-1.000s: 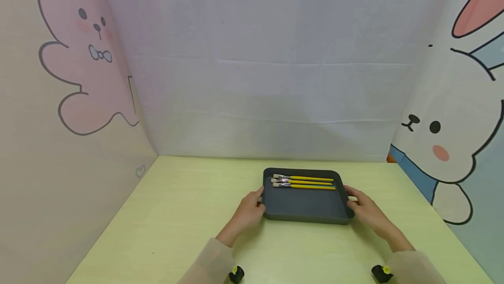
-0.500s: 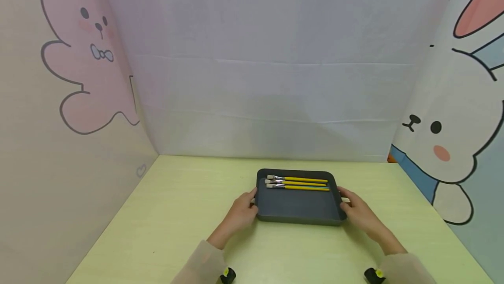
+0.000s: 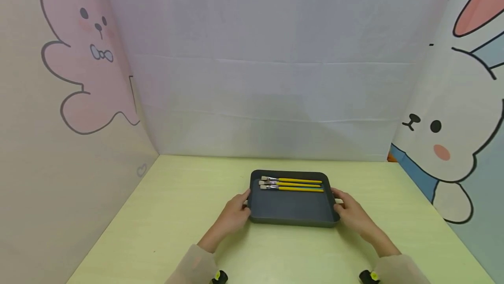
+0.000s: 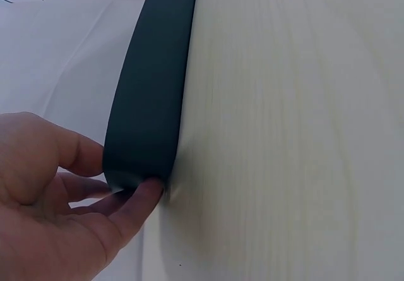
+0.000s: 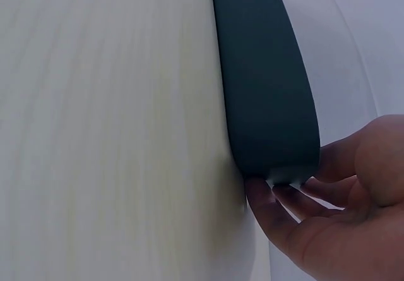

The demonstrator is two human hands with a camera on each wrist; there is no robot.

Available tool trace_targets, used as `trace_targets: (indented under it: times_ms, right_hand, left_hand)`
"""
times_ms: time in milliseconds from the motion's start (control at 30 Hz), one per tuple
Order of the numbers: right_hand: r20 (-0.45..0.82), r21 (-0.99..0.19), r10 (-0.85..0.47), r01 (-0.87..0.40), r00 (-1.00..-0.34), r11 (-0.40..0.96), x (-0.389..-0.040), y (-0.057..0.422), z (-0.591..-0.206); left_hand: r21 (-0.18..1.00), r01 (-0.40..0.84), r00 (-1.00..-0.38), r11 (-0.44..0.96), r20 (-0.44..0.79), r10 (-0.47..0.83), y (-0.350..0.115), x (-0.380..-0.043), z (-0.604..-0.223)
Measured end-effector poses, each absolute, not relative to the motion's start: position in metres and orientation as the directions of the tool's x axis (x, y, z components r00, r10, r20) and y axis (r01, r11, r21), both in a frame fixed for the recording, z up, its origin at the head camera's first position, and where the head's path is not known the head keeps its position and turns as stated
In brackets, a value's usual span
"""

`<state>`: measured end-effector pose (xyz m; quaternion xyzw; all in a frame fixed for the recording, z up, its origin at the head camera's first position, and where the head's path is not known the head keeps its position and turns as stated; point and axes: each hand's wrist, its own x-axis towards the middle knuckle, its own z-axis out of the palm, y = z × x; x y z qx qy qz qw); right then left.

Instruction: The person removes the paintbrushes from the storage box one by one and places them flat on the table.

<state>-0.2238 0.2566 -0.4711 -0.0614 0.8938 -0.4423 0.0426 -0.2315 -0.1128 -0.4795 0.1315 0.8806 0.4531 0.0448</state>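
Left hand (image 3: 232, 215) and right hand (image 3: 353, 215) grip opposite short ends of dark tray (image 3: 291, 209), slightly right of centre, short of the table's (image 3: 177, 196) far edge; lifted or resting, can't tell. Looks stiff, light, smooth; ends seem sound holds, kept level. Paintbrushes (image 3: 301, 190) along tray's far side, probably prone to roll.

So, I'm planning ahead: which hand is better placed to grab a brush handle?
Probably the right hand: the brushes' handles point toward it, bristles toward the left hand. Both hands grip the tray.
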Motion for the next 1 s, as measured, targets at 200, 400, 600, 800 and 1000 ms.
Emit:
trace_targets:
  times_ms: [200,400,600,800,1000]
  right_hand:
    - [0.001,-0.803,-0.157,-0.095,-0.988,0.589,-0.221,0.252,-0.474]
    - [0.022,-0.815,-0.174,-0.119,-0.984,0.567,-0.219,0.245,-0.476]
    - [0.012,-0.818,-0.174,-0.109,-0.985,0.565,-0.215,0.238,-0.476]
    - [0.018,-0.824,-0.173,-0.113,-0.985,0.556,-0.212,0.231,-0.476]
    - [0.026,-0.83,-0.175,-0.119,-0.984,0.545,-0.209,0.226,-0.479]
  left_hand:
    - [0.804,0.205,-0.959,0.559,0.049,0.28,-0.121,-0.229,-0.481]
    - [0.8,0.212,-0.959,0.561,0.059,0.278,-0.128,-0.225,-0.48]
    - [0.799,0.219,-0.958,0.56,0.067,0.279,-0.136,-0.22,-0.479]
    - [0.802,0.206,-0.96,0.56,0.055,0.274,-0.142,-0.215,-0.48]
    - [0.801,0.188,-0.966,0.568,0.046,0.255,-0.146,-0.21,-0.478]
